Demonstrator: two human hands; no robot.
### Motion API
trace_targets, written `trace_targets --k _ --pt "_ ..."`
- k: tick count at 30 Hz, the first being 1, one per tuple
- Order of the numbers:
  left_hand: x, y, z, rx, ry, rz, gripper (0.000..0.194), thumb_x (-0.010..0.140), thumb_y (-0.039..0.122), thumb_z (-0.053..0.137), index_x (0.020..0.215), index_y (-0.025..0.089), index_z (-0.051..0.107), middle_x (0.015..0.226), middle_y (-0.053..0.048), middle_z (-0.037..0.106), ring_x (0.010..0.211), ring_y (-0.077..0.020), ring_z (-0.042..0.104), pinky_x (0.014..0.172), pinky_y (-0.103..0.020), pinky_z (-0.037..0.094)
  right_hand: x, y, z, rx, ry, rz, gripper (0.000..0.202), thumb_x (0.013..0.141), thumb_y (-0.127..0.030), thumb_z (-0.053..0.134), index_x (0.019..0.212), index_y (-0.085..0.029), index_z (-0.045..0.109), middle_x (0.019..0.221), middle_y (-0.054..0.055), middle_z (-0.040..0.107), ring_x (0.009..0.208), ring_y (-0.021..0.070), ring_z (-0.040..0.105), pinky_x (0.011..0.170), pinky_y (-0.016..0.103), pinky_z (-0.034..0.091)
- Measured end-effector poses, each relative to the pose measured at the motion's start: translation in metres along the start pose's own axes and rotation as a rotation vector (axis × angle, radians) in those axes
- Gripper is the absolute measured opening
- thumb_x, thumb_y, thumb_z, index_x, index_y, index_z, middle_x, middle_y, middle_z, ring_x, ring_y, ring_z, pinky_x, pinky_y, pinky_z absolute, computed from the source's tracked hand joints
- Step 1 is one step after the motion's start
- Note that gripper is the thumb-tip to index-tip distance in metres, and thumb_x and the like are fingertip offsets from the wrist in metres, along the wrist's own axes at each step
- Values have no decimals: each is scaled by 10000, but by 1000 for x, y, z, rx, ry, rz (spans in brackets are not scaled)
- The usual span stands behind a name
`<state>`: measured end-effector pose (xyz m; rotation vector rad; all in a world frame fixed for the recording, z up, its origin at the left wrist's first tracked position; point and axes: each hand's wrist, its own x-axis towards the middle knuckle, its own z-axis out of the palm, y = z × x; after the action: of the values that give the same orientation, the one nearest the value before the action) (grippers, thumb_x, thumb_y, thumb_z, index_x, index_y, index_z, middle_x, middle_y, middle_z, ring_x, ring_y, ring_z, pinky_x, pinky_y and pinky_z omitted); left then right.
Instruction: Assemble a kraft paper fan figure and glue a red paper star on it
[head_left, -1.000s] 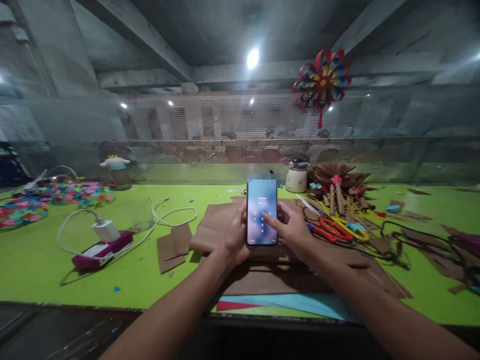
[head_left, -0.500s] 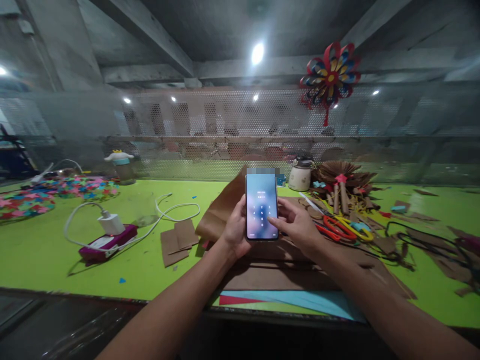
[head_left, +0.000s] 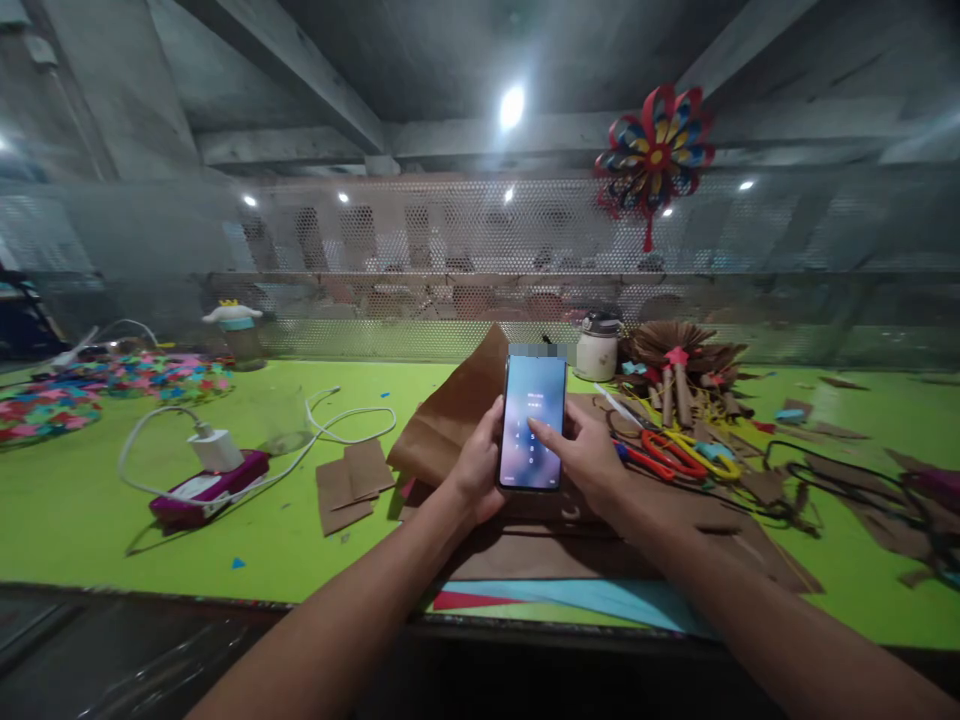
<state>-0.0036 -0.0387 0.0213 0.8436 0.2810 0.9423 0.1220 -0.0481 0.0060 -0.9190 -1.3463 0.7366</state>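
A smartphone with a lit screen and a number keypad stands upright above brown paper on the green table. My left hand is wrapped round its left side and lower edge. At the phone's right side is my right hand, its thumb over the upper keypad and its other fingers behind the right edge, partly hidden. Behind my left hand rises a curled brown sheet.
Orange-handled scissors and a black cord lie right. Beyond them are a paper craft piece and a white jar. On the left are a purple power strip, a white cable and colourful stars.
The phone and both hands have shifted slightly right and down. My right thumb has moved from the lower right of the keypad up to its upper rows.
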Motion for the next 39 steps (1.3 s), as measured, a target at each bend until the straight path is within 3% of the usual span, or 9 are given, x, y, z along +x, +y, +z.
trace_targets --k 7,30,39 --pt "0 5 1 -65 31 -16 487 841 440 372 1097 76 569 883 -127 679 801 -229 635 789 -356 470 -2 -6 0 103 -104 42 463 641 -353 675 1038 -175 516 994 76 638 874 219 607 736 337 500" --pt "-1 5 3 -99 22 -27 483 836 439 377 1083 72 572 878 -128 680 825 -242 632 798 -368 466 -2 -4 0 90 -103 38 547 587 -307 714 1069 -179 490 1003 77 622 912 223 595 782 359 495" --pt "-1 5 2 -60 56 -18 480 834 432 389 1121 84 553 856 -122 684 751 -230 643 786 -373 466 -3 -8 0 82 -108 27 406 716 -399 602 1050 -185 521 1002 65 633 885 209 601 729 317 499"
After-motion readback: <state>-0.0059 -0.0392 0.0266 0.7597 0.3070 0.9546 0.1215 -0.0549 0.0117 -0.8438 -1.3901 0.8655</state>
